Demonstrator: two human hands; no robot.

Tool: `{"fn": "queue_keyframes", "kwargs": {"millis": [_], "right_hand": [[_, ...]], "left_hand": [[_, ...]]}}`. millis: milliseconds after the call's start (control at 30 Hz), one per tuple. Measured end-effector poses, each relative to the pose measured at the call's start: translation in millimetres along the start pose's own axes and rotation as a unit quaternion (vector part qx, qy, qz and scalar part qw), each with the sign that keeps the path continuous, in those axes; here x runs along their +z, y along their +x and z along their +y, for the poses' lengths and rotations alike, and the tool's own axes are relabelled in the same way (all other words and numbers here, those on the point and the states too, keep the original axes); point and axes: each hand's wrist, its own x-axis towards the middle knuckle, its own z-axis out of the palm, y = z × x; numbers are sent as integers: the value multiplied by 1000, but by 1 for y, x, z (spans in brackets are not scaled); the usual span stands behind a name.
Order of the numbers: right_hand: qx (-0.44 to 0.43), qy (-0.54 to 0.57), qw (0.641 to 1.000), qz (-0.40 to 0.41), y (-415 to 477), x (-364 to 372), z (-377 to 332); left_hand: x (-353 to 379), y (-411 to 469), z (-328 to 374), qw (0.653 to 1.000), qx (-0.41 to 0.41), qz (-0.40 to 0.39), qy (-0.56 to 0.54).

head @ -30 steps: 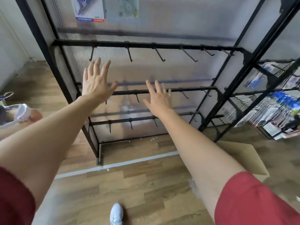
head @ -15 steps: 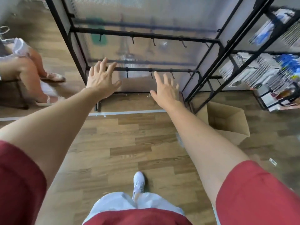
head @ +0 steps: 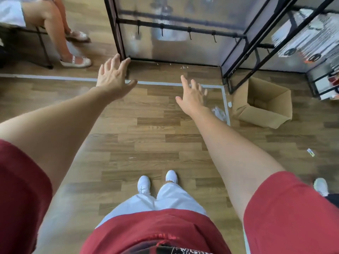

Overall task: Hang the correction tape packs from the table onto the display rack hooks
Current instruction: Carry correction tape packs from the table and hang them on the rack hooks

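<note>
Black rack hooks (head: 190, 34) hang at the frame's top, well above my left hand (head: 113, 79) and right hand (head: 192, 97), both released, fingers spread.

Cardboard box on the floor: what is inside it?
The cardboard box shows only bare inner walls and bottom, nothing lying there. Its near wall hides part of the bottom.

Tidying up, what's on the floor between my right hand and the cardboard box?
Head view: crumpled clear plastic and a white tape line, between right hand and cardboard box.
</note>
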Motion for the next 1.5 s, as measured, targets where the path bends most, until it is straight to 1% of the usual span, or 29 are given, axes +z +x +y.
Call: {"fn": "queue_keyframes", "kwargs": {"millis": [133, 300, 467, 600, 733, 867, 1033, 1133, 1267, 1367, 1500], "right_hand": [[-32, -12, 999, -6, -27, 16, -13], [-88, -9, 996, -18, -57, 26, -32], [-170, -30, 984, -33, -96, 42, -48], [-246, -66, 966, -44, -127, 54, -79], [-331, -90, 938, -55, -168, 69, -132], [-416, -106, 900, -73, -216, 90, -194], [-501, -120, 854, -80, -278, 116, -276], [-536, -124, 831, -81, -316, 131, -326], [-565, -117, 814, -68, -354, 146, -388], [-581, -121, 802, -69, -368, 152, -430], [-598, -130, 789, -62, -363, 156, -487]], "left_hand": [[6, -51, -20, 999, -38, 5, 6], [12, -124, -35, 992, -121, 18, -8], [22, -209, -38, 979, -196, 36, -28], [28, -276, -51, 958, -279, 57, -38], [26, -346, -80, 929, -359, 83, -45], [21, -417, -113, 892, -435, 109, -47], [15, -506, -161, 847, -513, 128, -56], [6, -549, -191, 827, -541, 141, -54], [-14, -584, -230, 811, -561, 161, -47], [-28, -598, -262, 798, -576, 173, -45], [-42, -594, -307, 786, -588, 184, -49]]}}
